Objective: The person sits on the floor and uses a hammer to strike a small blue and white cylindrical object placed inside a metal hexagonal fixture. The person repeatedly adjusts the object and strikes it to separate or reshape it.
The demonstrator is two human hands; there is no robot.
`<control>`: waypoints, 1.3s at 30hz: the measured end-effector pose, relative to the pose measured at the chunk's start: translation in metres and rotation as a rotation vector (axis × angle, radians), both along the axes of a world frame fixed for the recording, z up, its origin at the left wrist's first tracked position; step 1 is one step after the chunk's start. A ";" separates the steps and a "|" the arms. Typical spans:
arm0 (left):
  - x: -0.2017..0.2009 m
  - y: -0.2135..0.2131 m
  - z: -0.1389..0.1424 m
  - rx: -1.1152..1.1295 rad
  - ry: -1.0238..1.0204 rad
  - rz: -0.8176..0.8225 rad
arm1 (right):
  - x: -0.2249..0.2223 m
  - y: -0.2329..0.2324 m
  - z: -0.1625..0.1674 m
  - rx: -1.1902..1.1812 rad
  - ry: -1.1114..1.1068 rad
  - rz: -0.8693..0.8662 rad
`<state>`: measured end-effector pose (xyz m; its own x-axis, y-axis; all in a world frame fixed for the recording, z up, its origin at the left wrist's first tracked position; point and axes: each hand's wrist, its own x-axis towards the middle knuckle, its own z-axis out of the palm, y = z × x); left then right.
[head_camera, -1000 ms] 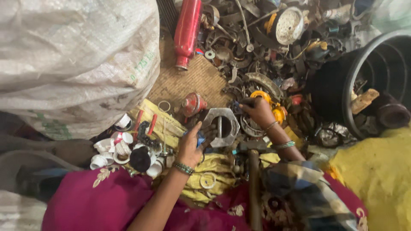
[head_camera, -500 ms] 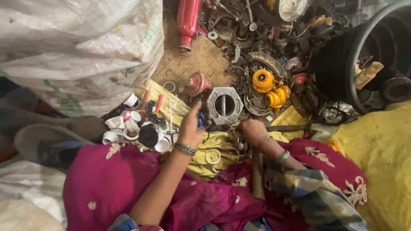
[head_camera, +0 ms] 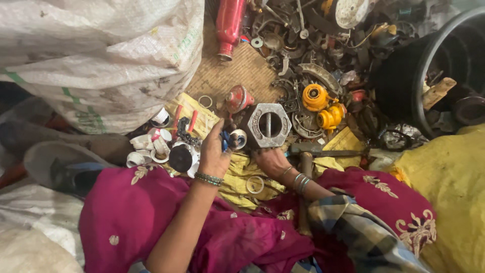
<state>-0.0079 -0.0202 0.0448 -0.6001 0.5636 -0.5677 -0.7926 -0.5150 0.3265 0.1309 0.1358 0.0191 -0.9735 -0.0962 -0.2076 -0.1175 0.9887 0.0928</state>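
Observation:
My left hand (head_camera: 213, 154) is raised over a yellow cloth (head_camera: 237, 177) and pinches a small blue and silver metal part (head_camera: 231, 138) in its fingertips. Just right of it stands a large grey hexagonal metal block (head_camera: 268, 125) with a round hole and a bar across it. The back of my right hand (head_camera: 270, 161) faces up just below that block, fingertips at its lower edge. Whether they grip anything is hidden. A hammer (head_camera: 323, 150) lies right of this hand, its wooden handle running down under my wrist.
A big white woven sack (head_camera: 101, 60) fills the left. Scrap metal (head_camera: 303, 45) is heaped at the top, with a red cylinder (head_camera: 230, 23) and yellow parts (head_camera: 323, 103). A black tub (head_camera: 434, 65) stands at right. White plastic fittings (head_camera: 151, 149) lie near my knee.
My right hand has drawn back from the yellow parts to the lower edge of the hexagonal block. My left hand keeps the small part and has hardly moved.

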 end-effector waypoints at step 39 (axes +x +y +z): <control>0.000 0.013 -0.030 0.145 0.060 -0.022 | 0.008 0.005 0.051 -0.173 -0.003 -0.309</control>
